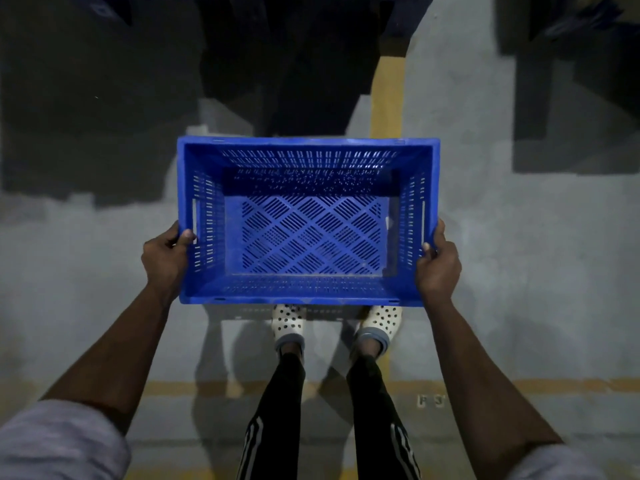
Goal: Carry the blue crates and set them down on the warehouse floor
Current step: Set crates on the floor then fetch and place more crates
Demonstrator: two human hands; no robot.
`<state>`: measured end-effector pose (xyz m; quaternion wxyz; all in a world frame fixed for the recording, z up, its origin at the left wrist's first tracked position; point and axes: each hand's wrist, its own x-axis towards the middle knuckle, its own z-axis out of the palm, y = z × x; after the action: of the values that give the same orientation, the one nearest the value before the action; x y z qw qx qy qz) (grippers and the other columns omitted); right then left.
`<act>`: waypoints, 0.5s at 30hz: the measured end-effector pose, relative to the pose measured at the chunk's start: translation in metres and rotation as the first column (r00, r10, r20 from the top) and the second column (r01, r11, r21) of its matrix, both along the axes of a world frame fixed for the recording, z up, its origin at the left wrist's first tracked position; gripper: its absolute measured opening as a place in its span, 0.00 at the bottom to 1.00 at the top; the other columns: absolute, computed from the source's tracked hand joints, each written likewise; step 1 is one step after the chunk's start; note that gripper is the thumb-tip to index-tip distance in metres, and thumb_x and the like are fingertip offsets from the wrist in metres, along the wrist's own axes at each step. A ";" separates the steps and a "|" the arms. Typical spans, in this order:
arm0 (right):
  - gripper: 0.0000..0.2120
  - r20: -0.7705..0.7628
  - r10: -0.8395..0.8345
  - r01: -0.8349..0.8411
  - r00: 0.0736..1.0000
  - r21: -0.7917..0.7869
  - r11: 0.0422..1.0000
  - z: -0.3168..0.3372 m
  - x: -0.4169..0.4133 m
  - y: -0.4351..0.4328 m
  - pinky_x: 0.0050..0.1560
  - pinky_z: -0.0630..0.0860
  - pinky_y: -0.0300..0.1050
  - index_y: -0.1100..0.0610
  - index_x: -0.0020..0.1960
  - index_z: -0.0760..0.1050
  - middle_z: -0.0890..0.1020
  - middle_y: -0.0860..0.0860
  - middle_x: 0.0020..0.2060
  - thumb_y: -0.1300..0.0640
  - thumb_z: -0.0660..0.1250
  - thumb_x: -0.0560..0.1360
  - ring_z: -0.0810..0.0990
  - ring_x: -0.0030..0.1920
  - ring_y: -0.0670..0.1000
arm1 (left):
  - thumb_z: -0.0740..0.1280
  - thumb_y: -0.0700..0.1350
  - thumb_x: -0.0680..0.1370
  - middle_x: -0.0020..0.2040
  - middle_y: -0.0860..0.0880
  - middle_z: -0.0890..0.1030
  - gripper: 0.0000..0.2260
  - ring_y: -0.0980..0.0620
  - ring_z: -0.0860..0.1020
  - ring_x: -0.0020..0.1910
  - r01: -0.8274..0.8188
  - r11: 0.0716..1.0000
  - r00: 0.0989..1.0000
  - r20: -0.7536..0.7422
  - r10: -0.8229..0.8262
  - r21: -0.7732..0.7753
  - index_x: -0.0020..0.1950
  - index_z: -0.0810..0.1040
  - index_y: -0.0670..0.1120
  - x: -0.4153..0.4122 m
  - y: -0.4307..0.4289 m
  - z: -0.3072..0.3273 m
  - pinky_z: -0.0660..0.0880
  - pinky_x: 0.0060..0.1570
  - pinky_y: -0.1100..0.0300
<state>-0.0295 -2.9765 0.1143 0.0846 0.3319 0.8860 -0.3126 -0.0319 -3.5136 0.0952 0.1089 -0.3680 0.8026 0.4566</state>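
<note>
An empty blue crate (306,233) with slotted walls and a lattice bottom is held level in front of me, above my feet. My left hand (166,259) grips its left wall near the handle slot, thumb over the rim. My right hand (438,266) grips the right wall the same way. The crate hangs over the grey warehouse floor (536,254); whether its base touches the floor I cannot tell.
My white dotted shoes (289,325) stand just under the crate's near edge. Yellow painted lines (387,98) run ahead and across the floor behind my feet. Dark stacked shapes (294,57) stand ahead and another dark mass (581,64) at the upper right.
</note>
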 end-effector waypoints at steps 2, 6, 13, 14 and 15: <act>0.28 0.013 -0.004 0.005 1.000 -0.006 1.000 -0.006 0.004 0.001 0.56 0.79 0.55 0.48 0.87 0.66 0.81 0.57 0.54 0.57 0.64 0.89 0.82 0.54 0.57 | 0.74 0.57 0.85 0.62 0.47 0.90 0.19 0.42 0.89 0.61 -0.023 1.000 1.000 0.014 0.023 -0.001 0.74 0.87 0.52 0.006 0.005 -0.001 0.85 0.67 0.37; 0.33 0.112 0.014 -0.011 0.994 -0.034 0.999 -0.014 -0.005 0.000 0.61 0.77 0.57 0.45 0.90 0.59 0.81 0.60 0.57 0.60 0.62 0.88 0.80 0.56 0.57 | 0.74 0.60 0.82 0.61 0.46 0.91 0.24 0.43 0.90 0.59 0.042 0.996 0.999 0.000 -0.042 -0.079 0.74 0.87 0.48 -0.009 -0.006 -0.008 0.85 0.65 0.37; 0.33 0.159 -0.024 0.034 0.987 -0.058 0.998 -0.016 -0.006 -0.001 0.64 0.77 0.58 0.40 0.89 0.59 0.82 0.58 0.58 0.57 0.63 0.88 0.83 0.60 0.61 | 0.73 0.58 0.85 0.65 0.44 0.89 0.24 0.41 0.88 0.63 0.030 0.998 0.999 0.038 -0.028 -0.063 0.77 0.85 0.47 -0.011 0.000 -0.003 0.84 0.69 0.40; 0.33 0.166 -0.016 0.026 0.986 -0.053 0.998 -0.016 -0.007 0.000 0.63 0.77 0.57 0.40 0.89 0.58 0.82 0.57 0.58 0.58 0.63 0.88 0.83 0.60 0.61 | 0.72 0.58 0.85 0.66 0.44 0.89 0.24 0.41 0.88 0.64 0.052 0.993 0.997 0.057 -0.047 -0.103 0.77 0.85 0.47 -0.013 0.003 0.000 0.83 0.70 0.41; 0.34 0.178 0.007 0.000 0.984 -0.040 0.999 -0.016 -0.008 0.001 0.61 0.76 0.55 0.40 0.89 0.57 0.82 0.58 0.59 0.59 0.62 0.88 0.83 0.60 0.62 | 0.71 0.60 0.84 0.66 0.43 0.89 0.26 0.41 0.87 0.64 0.085 0.986 0.994 0.082 -0.074 -0.142 0.78 0.84 0.48 -0.014 0.004 0.002 0.83 0.70 0.41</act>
<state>-0.0375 -2.9760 0.0987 0.1707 0.3551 0.8692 -0.2989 -0.0460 -3.5094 0.0971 0.1306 -0.3597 0.8430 0.3780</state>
